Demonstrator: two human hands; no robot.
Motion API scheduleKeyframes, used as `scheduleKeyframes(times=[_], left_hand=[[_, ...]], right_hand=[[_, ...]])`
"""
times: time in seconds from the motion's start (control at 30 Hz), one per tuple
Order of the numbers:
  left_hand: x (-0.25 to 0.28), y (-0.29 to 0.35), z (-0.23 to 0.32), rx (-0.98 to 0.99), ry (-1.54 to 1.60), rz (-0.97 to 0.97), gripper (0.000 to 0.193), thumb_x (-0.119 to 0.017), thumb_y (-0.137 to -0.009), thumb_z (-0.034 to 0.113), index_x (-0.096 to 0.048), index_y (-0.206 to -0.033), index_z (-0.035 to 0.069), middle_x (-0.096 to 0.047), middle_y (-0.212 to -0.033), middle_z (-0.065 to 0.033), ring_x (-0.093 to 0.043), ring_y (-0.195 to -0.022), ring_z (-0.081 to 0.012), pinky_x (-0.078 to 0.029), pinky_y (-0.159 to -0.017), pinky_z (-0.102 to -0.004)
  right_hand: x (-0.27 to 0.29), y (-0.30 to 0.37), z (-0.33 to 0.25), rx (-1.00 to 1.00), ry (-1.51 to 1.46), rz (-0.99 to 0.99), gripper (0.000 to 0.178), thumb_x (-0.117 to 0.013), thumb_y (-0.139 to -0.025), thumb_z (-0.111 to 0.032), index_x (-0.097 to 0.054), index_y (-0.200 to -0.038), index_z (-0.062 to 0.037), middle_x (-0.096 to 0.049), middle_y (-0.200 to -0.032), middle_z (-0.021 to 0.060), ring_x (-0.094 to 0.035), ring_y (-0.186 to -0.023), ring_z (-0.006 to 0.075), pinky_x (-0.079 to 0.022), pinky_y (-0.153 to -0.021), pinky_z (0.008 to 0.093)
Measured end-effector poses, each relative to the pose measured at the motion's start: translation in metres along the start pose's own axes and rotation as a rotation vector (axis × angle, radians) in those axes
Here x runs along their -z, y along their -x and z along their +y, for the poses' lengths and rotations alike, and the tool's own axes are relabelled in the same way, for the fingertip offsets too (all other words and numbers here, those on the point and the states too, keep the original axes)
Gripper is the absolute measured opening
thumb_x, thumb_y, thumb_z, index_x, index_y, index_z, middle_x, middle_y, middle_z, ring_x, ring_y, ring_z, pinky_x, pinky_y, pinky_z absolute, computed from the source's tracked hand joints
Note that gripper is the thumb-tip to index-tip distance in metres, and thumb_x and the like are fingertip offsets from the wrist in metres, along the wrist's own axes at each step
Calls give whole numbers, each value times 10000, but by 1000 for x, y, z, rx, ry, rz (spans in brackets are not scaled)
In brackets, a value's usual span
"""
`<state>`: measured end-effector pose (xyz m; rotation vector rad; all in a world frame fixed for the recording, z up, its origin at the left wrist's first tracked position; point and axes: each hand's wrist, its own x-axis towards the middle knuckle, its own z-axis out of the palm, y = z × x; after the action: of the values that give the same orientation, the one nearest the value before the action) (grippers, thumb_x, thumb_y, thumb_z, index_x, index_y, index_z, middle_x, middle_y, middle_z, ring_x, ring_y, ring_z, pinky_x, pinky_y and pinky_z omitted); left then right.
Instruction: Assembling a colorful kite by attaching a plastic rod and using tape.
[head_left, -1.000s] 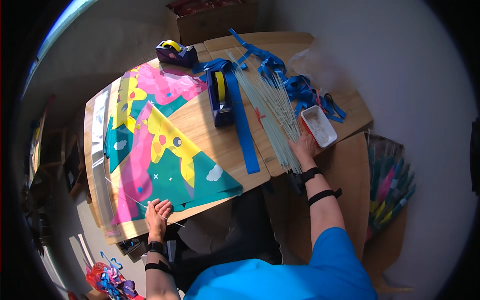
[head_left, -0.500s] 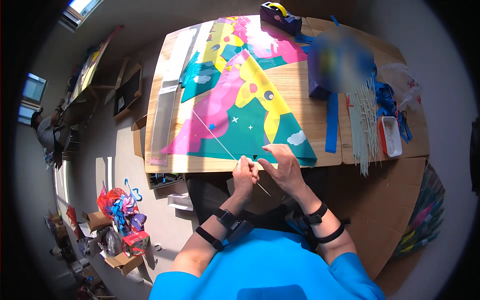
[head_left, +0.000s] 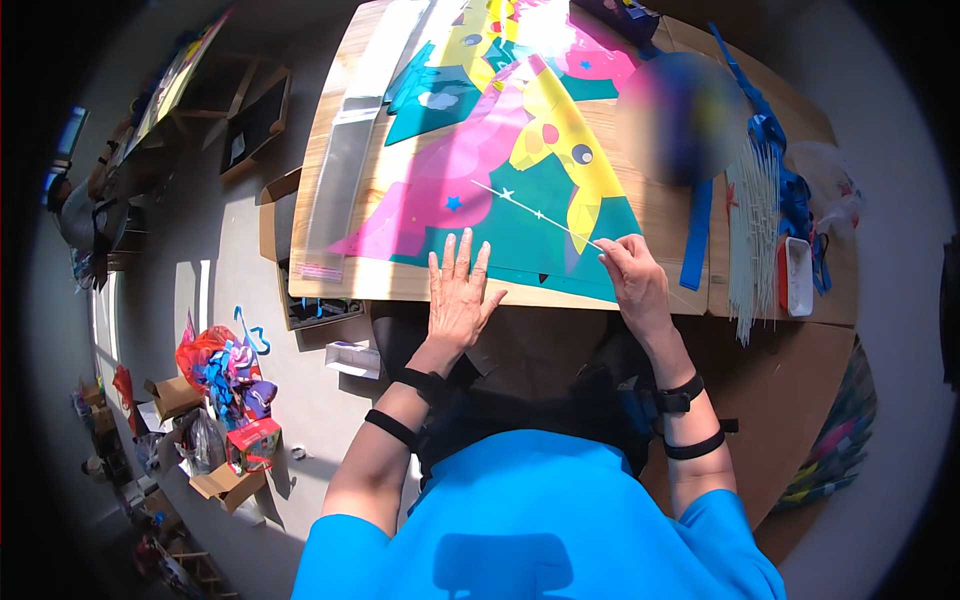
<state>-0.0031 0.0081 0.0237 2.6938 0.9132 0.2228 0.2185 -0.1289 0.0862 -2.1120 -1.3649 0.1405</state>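
Observation:
A triangular printed kite sheet (head_left: 520, 225) in green, pink and yellow lies across the near part of the wooden table (head_left: 335, 190). My left hand (head_left: 460, 300) is pressed flat near its lower edge, fingers stretched out. Between the fingertips of my right hand (head_left: 636, 278) is one end of a thin white rod (head_left: 540, 216). The rod slants up and left over the green part of the sheet. Whether it touches the sheet I cannot tell.
A bundle of thin pale rods (head_left: 752, 230) lies at the right, beside a small white tray (head_left: 797, 278) and blue straps (head_left: 795, 200). More printed sheets (head_left: 440, 100) and clear plastic strips (head_left: 350, 150) lie on the left and far side. Boxes stand on the floor at left.
The rod has passed from my left hand to my right, which has moved right and up. My left hand has opened and come down flat on the sheet. The view has shifted.

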Motion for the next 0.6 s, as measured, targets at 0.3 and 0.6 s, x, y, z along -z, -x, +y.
scheduleKeyframes(times=[0.3, 0.6], left_hand=[[-37, 23, 34, -26, -40, -139, 724, -558, -874, 482, -278, -1472, 184, -99, -1568, -94, -47, -1448, -312, 0, -1119, -604], [1, 26, -9, -37, -42, -45, 711, -582, -862, 444, -315, -1452, 151, -179, -1553, -80, -91, -1446, -294, 44, -1114, -615]], right_hand=[[-8, 17, 78, -128, 69, -197, 436, -770, -667, -77, -582, -1056, -131, -575, -972, 70, -618, -893, 282, -493, -733, 397], [18, 26, 86, -252, 191, 33, 346, -740, -735, -172, -609, -1042, -83, -606, -949, 101, -615, -872, 312, -483, -722, 397]])
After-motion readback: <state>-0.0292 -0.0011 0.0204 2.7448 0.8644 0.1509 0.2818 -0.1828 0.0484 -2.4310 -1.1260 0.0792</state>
